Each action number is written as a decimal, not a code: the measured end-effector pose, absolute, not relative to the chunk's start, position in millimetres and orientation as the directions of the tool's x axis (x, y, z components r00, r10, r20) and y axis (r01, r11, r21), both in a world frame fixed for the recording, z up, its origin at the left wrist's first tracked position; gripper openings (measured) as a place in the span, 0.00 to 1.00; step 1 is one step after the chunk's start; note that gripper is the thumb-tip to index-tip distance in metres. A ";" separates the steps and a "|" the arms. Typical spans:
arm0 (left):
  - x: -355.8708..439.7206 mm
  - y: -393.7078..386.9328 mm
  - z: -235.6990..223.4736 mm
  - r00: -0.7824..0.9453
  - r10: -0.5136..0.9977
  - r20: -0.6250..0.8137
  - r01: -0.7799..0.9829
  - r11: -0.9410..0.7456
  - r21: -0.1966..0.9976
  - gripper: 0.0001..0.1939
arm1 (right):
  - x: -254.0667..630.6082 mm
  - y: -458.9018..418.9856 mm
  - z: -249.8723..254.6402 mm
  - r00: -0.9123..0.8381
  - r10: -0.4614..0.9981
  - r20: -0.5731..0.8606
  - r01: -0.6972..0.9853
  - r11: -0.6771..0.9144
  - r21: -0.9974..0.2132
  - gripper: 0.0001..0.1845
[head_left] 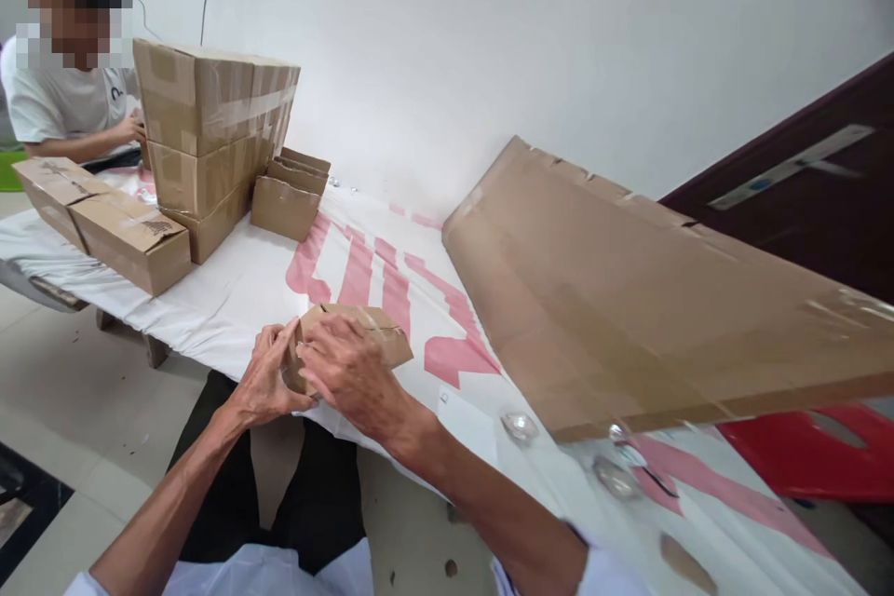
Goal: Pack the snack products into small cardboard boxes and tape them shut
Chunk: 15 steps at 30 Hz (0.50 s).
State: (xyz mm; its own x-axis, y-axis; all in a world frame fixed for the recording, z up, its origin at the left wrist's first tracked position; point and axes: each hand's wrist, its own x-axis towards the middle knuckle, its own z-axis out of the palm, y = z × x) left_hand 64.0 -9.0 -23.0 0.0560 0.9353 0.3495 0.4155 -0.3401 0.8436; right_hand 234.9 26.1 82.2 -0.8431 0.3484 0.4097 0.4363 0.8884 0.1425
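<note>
A small brown cardboard box lies at the table's near edge, tilted, between my two hands. My left hand wraps round its left end, thumb below and fingers along the side. Across the box from the right comes my right hand, its fingers bent and pressed at the same end. What lies under the right fingertips is hidden. A white sheet of paper is on the cloth to the right of the box, and a shiny clear-wrapped item sits beside it.
Taped boxes are stacked at the left behind two long boxes and an open box. A large cardboard carton leans on the right. Another person sits far left. A red seat stands at right.
</note>
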 end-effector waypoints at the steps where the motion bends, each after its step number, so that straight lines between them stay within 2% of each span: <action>1: 67.3 -9.6 -19.3 0.050 0.934 0.354 0.419 -0.341 0.842 0.61 | 229.8 29.2 80.4 -0.867 0.354 0.351 0.434 0.883 0.180 0.12; 6: 75.0 -8.4 -8.4 0.026 0.938 0.345 0.442 -0.320 0.838 0.52 | 219.3 45.4 82.3 -0.905 0.398 0.148 0.424 0.865 0.270 0.08; 13: 66.8 4.3 -9.1 -0.011 0.899 0.437 0.524 -0.367 0.768 0.36 | 211.2 53.0 103.7 -0.939 0.342 0.044 0.339 0.893 0.296 0.06; 15: 63.6 11.3 -11.6 -0.004 0.881 0.473 0.553 -0.392 0.735 0.31 | 209.1 57.9 104.7 -0.942 0.330 0.067 0.334 0.893 0.301 0.08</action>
